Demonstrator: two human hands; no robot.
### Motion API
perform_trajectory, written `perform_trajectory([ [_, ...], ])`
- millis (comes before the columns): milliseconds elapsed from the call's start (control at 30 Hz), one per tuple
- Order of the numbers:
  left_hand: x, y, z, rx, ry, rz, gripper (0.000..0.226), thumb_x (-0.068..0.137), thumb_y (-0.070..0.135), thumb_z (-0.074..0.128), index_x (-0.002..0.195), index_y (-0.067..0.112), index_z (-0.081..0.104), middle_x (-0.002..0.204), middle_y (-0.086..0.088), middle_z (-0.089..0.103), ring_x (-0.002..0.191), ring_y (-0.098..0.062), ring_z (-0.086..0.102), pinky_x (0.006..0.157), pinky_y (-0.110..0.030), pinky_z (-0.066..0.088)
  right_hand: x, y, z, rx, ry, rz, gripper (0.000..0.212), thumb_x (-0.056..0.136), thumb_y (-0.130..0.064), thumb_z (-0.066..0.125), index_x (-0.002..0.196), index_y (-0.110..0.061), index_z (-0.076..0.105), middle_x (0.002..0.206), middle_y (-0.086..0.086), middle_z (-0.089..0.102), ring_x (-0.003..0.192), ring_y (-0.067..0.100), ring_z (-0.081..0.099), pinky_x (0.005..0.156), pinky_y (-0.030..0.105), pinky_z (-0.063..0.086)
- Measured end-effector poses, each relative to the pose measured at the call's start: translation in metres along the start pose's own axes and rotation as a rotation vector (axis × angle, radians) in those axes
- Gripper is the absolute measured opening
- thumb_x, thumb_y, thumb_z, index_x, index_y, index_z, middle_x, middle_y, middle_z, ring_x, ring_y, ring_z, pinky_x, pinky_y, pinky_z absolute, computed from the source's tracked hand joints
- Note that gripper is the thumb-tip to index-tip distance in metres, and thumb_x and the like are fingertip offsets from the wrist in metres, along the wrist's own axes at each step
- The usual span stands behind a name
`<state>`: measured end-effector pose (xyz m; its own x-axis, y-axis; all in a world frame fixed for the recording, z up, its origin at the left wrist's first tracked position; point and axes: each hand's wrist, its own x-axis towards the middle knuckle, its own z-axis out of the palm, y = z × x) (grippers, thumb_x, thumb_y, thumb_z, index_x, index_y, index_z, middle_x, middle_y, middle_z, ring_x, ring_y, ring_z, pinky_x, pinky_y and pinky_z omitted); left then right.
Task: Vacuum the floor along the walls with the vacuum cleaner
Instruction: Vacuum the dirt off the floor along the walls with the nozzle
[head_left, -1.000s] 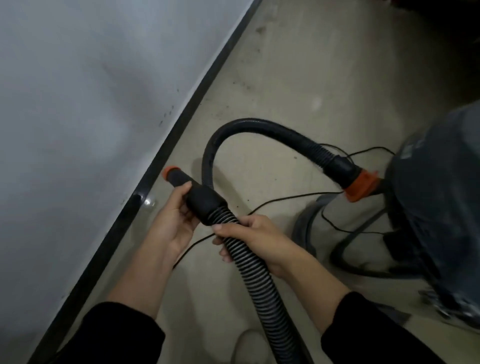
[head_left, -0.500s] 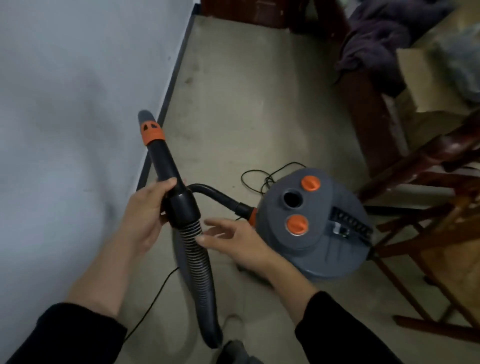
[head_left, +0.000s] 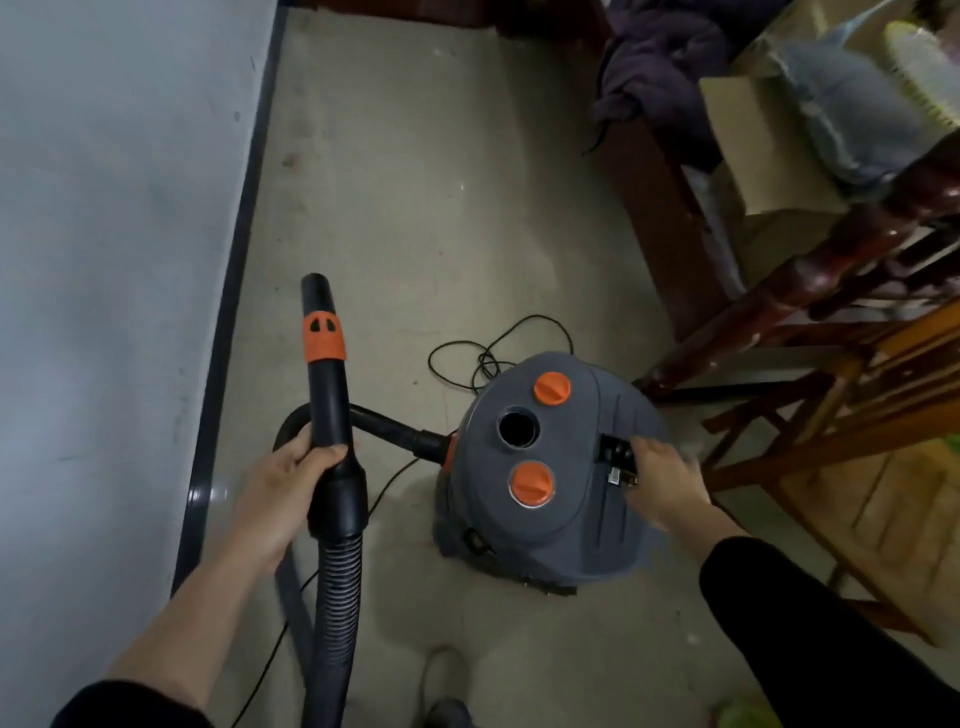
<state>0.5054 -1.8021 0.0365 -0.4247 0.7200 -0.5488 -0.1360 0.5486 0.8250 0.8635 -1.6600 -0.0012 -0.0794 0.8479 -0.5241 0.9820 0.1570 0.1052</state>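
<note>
Far left, the grey wall (head_left: 104, 260) and its dark baseboard (head_left: 228, 364) run away just outside the left knuckles. That's the strip of floor (head_left: 415, 208) to be cleaned.

The left hand (head_left: 283, 499) has its fingers wrapped around the wand (head_left: 324, 395), thumb across the front, right where the rigid black tube meets the thick cuff. The orange-ringed tip points up and away beyond the fingertips, off the floor. It's a good place to take hold: the tube is stiff plastic, likely light, and steers from there. The ribbed hose (head_left: 337, 597) hanging below the palm looks soft and springy and will probably drag and twist against the wrist.

Looping behind the fingers, the hose plugs into the side of the vacuum cleaner (head_left: 550, 519), a grey drum with two orange caps, standing on the floor between the two hands. It looks bulky and fairly heavy, one to tow along rather than lift, I'd say.

The right hand (head_left: 665, 483) lies on the drum's top, fingertips at the black switch panel (head_left: 615, 457). It's smeared by blur, so whether those fingers press or pinch I cannot tell. It's probably powering up. Beyond the fingertips the thin power cord (head_left: 498, 353) lies coiled, a snag risk, and a wooden chair (head_left: 831, 364) stands close off the right wrist.
</note>
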Motion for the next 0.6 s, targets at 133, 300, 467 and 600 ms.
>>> perform_trajectory([
  [133,0.017,-0.010,-0.001,0.019,-0.008,-0.032,0.026,0.094,0.023,0.058,0.116,0.017,0.070,0.114,-0.003,0.070,0.105,-0.021,0.064,0.083,-0.028,0.048,0.018,-0.005,0.010,-0.025,0.042,0.023,0.033,0.087,-0.018,0.062,0.115,-0.013,0.045,0.123,0.009,0.054,0.115,0.029,0.051,0.091,0.039,0.044],
  [300,0.013,-0.013,-0.006,0.045,0.001,-0.018,0.022,0.094,0.026,0.057,0.112,0.021,0.071,0.090,-0.001,0.072,0.087,-0.014,0.065,0.068,-0.024,0.045,0.019,-0.010,0.011,-0.105,0.023,0.029,0.031,0.089,-0.009,0.059,0.117,-0.011,0.046,0.119,0.009,0.056,0.112,0.030,0.054,0.077,0.035,0.044],
  [467,0.008,-0.007,-0.018,0.048,0.003,-0.011,0.020,0.095,0.024,0.056,0.106,0.019,0.072,0.089,0.002,0.072,0.071,-0.002,0.065,0.058,-0.013,0.045,-0.009,-0.008,0.026,-0.091,-0.040,0.049,0.030,0.089,-0.020,0.061,0.115,-0.014,0.047,0.117,0.006,0.059,0.110,0.029,0.058,0.073,0.032,0.044],
  [600,0.001,0.004,-0.029,-0.007,-0.018,0.007,0.017,0.096,0.022,0.056,0.098,0.020,0.072,0.091,0.000,0.073,0.082,-0.011,0.066,0.067,-0.021,0.049,-0.047,0.000,0.046,-0.069,-0.084,0.098,0.034,0.089,-0.030,0.062,0.116,-0.016,0.046,0.116,0.006,0.060,0.108,0.028,0.060,0.074,0.032,0.045],
])
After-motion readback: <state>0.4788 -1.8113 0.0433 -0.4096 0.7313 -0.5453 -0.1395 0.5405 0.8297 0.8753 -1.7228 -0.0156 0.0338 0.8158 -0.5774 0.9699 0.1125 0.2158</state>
